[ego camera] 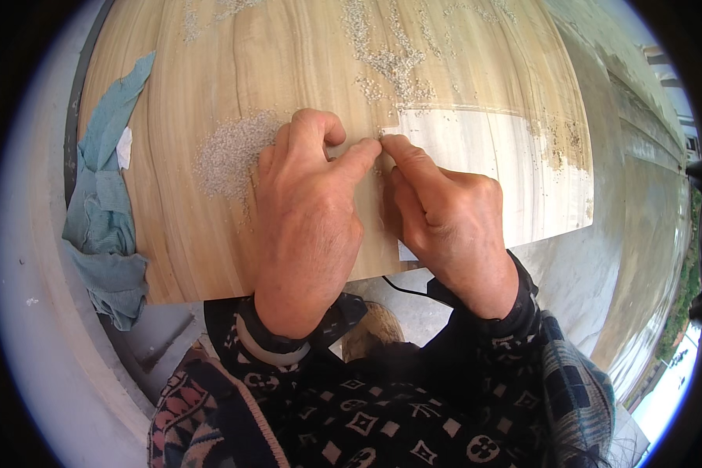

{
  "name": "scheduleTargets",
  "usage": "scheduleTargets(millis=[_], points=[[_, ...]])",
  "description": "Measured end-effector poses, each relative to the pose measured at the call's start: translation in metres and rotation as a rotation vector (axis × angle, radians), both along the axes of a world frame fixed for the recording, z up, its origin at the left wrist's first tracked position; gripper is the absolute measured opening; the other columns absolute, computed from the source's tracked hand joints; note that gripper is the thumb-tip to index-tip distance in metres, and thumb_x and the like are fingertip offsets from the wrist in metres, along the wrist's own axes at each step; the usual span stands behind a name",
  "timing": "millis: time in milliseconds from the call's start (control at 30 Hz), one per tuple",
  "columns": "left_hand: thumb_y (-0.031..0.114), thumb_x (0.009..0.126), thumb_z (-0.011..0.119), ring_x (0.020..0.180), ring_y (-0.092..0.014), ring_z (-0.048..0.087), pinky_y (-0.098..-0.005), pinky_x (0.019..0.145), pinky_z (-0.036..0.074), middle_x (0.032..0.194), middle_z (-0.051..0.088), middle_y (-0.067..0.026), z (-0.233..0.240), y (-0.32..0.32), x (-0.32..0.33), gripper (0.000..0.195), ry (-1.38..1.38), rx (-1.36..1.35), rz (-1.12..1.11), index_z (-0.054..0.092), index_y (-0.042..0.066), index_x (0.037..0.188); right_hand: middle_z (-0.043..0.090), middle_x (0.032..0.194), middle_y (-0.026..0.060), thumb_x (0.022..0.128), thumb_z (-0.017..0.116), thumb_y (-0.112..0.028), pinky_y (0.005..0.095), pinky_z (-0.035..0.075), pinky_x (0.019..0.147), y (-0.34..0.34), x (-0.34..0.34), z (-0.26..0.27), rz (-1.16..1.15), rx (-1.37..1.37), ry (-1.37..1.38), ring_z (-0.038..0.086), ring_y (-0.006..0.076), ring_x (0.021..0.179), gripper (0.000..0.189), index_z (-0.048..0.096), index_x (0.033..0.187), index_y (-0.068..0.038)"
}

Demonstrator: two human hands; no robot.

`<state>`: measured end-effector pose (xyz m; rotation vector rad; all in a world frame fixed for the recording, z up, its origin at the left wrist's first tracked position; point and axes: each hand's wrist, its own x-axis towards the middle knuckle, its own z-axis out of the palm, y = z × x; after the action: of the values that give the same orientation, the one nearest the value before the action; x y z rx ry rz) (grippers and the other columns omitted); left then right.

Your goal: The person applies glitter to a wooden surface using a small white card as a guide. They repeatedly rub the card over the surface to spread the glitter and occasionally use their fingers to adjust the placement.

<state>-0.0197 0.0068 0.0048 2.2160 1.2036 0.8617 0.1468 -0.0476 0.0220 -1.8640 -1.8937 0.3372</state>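
A wood-grain tabletop (193, 245) lies before me with small pale grains on it. My left hand (313, 205) rests on it, just right of a round pile of grains (234, 155), with its index finger stretched to the right and other fingers curled. My right hand (453, 216) has its index fingertip down beside the left one, the two almost touching. A few grains lie at the fingertips; whether any are pinched is too small to tell. Beyond the hands, a branching heap of grains (395, 64) spreads over the wood.
A crumpled teal cloth (108, 205) hangs over the table's left edge, with a white scrap (124, 148) beside it. Brownish grains (561, 140) lie near the right edge, by bright glare. Thin lines of grains run along the far side. A dark cable (412, 291) passes below the near edge.
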Motion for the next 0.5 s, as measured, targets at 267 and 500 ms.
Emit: scheduleTargets(millis=[267,500], points=[[-0.023,0.087,0.052,0.104,-0.035,0.071,-0.0406,0.093,0.058,0.117,0.066,-0.0179,-0.0011,0.0006,-0.0015,0.043,-0.053,-0.020,0.061,0.078,-0.008,0.118,0.073,0.070,0.0161,0.094,0.076,0.000,0.0396,0.056,0.056,-0.0001,0.0003,-0.0023,0.040,0.018,-0.016,0.073,0.0301,0.057,0.041,0.080,0.135,-0.006],[-0.022,0.088,0.052,0.105,-0.036,0.072,-0.0419,0.091,0.059,0.117,0.066,-0.0183,-0.0004,0.0002,-0.0018,0.042,-0.028,-0.012,0.087,0.078,-0.008,0.119,0.071,0.067,0.0155,0.094,0.076,0.000,0.0399,0.054,0.054,-0.0014,0.0001,-0.0026,0.026,0.005,0.044,0.072,0.0284,0.055,0.045,0.078,0.139,-0.005]])
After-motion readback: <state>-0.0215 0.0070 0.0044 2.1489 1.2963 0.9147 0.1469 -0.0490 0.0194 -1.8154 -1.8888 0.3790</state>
